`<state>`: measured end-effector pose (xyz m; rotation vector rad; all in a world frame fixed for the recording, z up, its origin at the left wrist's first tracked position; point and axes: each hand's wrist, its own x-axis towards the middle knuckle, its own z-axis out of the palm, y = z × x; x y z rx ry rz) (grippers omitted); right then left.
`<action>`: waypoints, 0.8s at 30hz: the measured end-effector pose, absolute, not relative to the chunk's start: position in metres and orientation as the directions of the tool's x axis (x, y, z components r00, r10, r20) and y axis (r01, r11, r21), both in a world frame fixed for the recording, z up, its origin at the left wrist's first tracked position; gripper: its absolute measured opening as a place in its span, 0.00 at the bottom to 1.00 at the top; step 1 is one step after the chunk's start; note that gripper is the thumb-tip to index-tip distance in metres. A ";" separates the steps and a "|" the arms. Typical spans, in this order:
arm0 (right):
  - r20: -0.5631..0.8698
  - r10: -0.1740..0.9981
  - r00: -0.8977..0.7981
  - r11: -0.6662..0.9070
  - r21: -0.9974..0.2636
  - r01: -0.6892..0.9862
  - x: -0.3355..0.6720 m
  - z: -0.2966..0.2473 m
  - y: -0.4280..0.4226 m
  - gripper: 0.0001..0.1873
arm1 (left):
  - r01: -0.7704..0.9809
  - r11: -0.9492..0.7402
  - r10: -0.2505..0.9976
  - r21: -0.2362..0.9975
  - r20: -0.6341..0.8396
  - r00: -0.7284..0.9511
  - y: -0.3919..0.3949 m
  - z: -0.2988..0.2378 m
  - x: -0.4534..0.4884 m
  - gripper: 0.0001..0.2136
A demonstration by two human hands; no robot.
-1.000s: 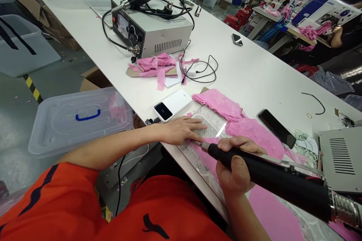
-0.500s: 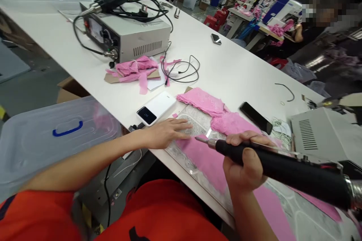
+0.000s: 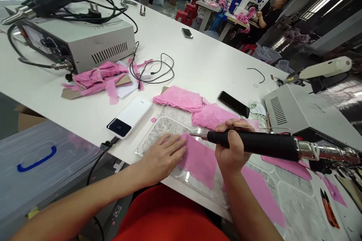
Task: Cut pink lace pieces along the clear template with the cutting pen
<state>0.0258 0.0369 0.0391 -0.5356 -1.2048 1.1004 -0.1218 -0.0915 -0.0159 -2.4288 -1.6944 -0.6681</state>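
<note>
My left hand (image 3: 165,154) lies flat on the table side, fingers stretched out, fingertips at the left edge of a sheer pink piece of fabric (image 3: 199,163). That fabric is spread on a clear patterned plate (image 3: 158,130). In my right hand (image 3: 233,147) is a black ultrasonic handpiece (image 3: 266,145), fingers wrapped round its grip. Its narrow metal tip points left, at the fabric's upper corner beside my left fingertips; whether it touches cannot be made out. Folded pink lace pieces (image 3: 179,98) lie just beyond. Another pink fabric piece (image 3: 264,196) lies right of my right forearm.
A grey generator box (image 3: 102,41) with a second handpiece (image 3: 51,2) on top stands at left; another box (image 3: 308,109) is at right. A white power bank (image 3: 131,115), a black phone (image 3: 233,103), cable and orange-handled tweezers (image 3: 329,209) lie about. A plastic bin (image 3: 68,158) is lower left.
The view has turned to the right, so the table things sit further left. My left hand lies flatter beside the fabric corner, and the handpiece is more level, its tip still near that corner.
</note>
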 end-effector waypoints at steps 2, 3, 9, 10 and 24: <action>0.477 0.879 -0.006 0.443 -0.821 -0.360 0.030 0.043 0.039 0.08 | 0.910 -0.391 0.855 0.140 0.421 0.302 -0.086 -0.014 -0.114 0.15; 0.488 0.873 0.011 0.461 -0.816 -0.348 0.033 0.046 0.039 0.07 | 0.905 -0.404 0.847 0.134 0.427 0.315 -0.083 -0.013 -0.110 0.15; 0.534 0.840 0.098 0.536 -0.787 -0.305 0.064 0.064 0.042 0.07 | 0.876 -0.461 0.824 0.141 0.433 0.364 -0.063 -0.012 -0.073 0.14; 0.534 0.838 0.111 0.540 -0.787 -0.298 0.071 0.066 0.042 0.07 | 0.875 -0.458 0.832 0.156 0.423 0.360 -0.061 -0.012 -0.067 0.14; 0.469 0.865 0.177 0.501 -0.815 -0.291 0.120 0.052 0.040 0.06 | 0.877 -0.472 0.857 0.084 0.277 0.434 -0.057 -0.017 -0.051 0.21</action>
